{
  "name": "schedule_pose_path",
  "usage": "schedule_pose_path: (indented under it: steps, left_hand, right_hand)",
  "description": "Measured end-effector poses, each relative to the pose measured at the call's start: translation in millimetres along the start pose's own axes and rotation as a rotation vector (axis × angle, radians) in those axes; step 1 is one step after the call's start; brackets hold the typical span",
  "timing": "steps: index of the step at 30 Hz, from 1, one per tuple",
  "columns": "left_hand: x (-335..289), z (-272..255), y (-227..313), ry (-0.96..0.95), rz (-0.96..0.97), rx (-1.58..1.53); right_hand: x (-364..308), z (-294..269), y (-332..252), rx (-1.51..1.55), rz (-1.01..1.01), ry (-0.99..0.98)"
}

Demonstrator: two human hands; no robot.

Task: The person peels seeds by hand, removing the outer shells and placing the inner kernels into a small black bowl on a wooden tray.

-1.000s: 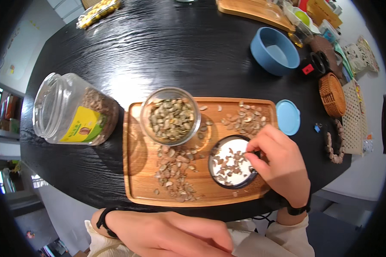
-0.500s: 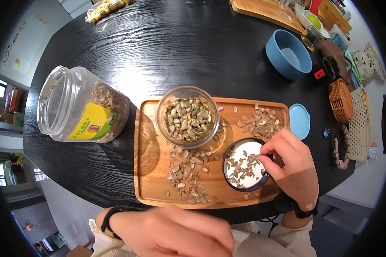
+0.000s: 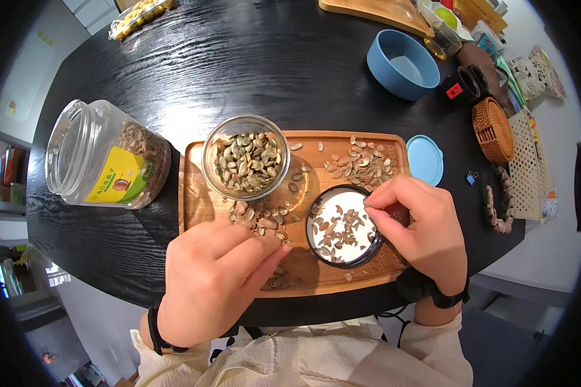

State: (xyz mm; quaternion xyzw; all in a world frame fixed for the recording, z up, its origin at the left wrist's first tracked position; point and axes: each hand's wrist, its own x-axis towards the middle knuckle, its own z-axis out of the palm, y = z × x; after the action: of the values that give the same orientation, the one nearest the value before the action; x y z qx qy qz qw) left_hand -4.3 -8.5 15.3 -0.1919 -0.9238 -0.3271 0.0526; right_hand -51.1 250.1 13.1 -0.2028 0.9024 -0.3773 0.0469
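My left hand [image 3: 221,284] is closed in a pinch above the left part of a wooden tray [image 3: 193,213], over brown seed shells [image 3: 265,219]. My right hand [image 3: 426,235] pinches at the right rim of a round dark-rimmed dish with a white inside [image 3: 334,205]. What either pinch holds is too small to make out. Several brown seeds or shell pieces [image 3: 345,226] lie in that dish. Behind it to the left, a clear glass bowl [image 3: 246,122] contains green pumpkin seed kernels [image 3: 248,161]. More shells [image 3: 363,162] are heaped at the tray's far right.
Left of the tray, a lidless clear plastic jar [image 3: 77,151] with a yellow-green label holds brown seeds. To the right are a light blue lid [image 3: 425,160], a blue bowl [image 3: 403,80], dark cups [image 3: 461,87], a woven basket [image 3: 494,132] and a hair band [image 3: 507,200].
My left hand has risen from the near edge to over the tray's shells, its fingers now pinched together. My right hand stays pinched at the dish's rim. The whole view has shifted slightly.
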Motion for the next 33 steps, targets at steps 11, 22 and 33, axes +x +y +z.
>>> schedule_pose_path:
  steps: [11,22,33]
  left_hand:
    - [7,15,-3,0.150,0.031,-0.078]
    - [4,20,-30,0.214,0.095,-0.108]
    - [4,19,-16,0.157,0.050,-0.012]
  right_hand:
    - [5,3,4,-0.070,-0.113,0.116]
    - [-25,-11,-28,-0.222,-0.162,0.113]
    - [-114,149,-40,-0.118,-0.419,-0.693]
